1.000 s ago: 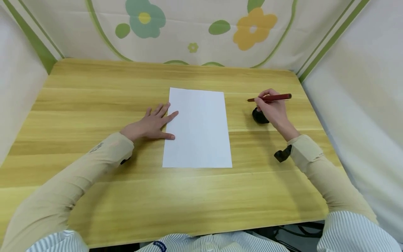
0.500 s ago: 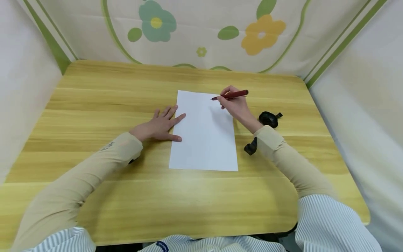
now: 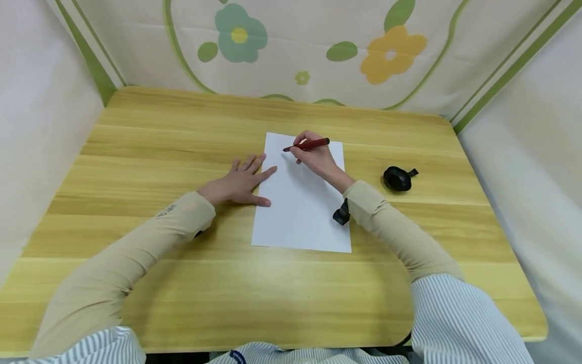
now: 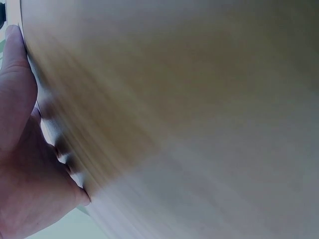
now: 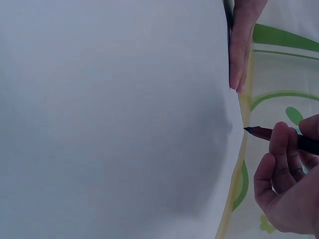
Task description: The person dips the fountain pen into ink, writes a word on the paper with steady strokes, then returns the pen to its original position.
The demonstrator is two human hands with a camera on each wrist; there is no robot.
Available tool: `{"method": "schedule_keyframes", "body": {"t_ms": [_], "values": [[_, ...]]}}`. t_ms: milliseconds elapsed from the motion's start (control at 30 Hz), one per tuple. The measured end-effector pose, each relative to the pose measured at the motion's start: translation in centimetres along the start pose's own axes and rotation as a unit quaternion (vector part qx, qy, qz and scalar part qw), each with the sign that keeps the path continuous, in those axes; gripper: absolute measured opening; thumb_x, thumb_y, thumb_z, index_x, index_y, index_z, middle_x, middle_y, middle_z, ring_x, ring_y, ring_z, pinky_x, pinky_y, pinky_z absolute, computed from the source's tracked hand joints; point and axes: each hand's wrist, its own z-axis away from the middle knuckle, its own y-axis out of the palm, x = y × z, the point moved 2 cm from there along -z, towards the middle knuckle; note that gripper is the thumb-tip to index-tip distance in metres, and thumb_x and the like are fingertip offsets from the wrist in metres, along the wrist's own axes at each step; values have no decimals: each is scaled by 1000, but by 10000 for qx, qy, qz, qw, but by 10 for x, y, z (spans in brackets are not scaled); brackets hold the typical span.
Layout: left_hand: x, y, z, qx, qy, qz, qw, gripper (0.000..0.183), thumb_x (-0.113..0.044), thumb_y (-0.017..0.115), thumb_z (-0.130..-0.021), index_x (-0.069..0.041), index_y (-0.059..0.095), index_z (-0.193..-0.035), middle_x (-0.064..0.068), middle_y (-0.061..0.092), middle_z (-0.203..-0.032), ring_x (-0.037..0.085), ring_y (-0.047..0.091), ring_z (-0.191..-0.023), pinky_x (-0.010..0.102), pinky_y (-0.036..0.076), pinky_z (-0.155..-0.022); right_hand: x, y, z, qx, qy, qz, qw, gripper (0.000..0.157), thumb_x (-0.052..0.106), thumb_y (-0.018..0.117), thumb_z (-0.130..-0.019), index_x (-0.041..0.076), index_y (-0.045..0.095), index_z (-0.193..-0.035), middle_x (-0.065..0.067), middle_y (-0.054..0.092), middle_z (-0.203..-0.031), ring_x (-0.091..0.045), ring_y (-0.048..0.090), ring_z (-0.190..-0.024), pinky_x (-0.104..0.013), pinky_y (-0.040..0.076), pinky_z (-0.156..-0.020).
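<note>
A blank white sheet of paper (image 3: 295, 217) lies upright on the wooden table. My left hand (image 3: 238, 187) is spread flat at its left edge, thumb and forefinger resting on the paper. In the left wrist view, that hand (image 4: 30, 159) shows along the left side, low against the tabletop. My right hand (image 3: 316, 155) pinches a dark red pen (image 3: 311, 144) over the upper part of the sheet, tip pointing left. The right wrist view shows the pen's dark tapered tip (image 5: 251, 130) close over the paper, with the right hand's fingers (image 5: 281, 174) curled round the barrel.
A round black object (image 3: 397, 179) with a small tab sits on the table (image 3: 218, 293) right of the paper. Small black gear (image 3: 342, 214) hangs under my right wrist. A white cloth (image 3: 300, 50) printed with flowers and leaves stands behind the table.
My right hand has moved left with the pen, from beside the round black object to over the sheet's upper part. The left hand stays put; the head view has shifted slightly.
</note>
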Motion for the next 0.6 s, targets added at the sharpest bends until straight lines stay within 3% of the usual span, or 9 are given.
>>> {"method": "schedule_keyframes", "body": {"t_ms": [233, 600], "values": [[-3, -1, -1, 33, -47, -32, 10000, 95, -66, 54, -84, -25, 4, -154, 15, -16, -159, 40, -12, -146, 68, -1, -110, 1, 8, -3, 94, -24, 20, 10000, 10, 11, 61, -90, 4, 60, -97, -10, 63, -84, -13, 61, -60, -21, 45, -57], [-3, -3, 1, 92, -96, -7, 9999, 95, -65, 55, -83, -26, 4, -154, 15, -16, -159, 39, -13, -146, 67, -1, -111, -1, 18, -4, 316, -128, 68, 9994, 11, 9, 61, -89, 2, 59, -98, -9, 62, -82, -16, 61, -61, -21, 43, -56]]}}
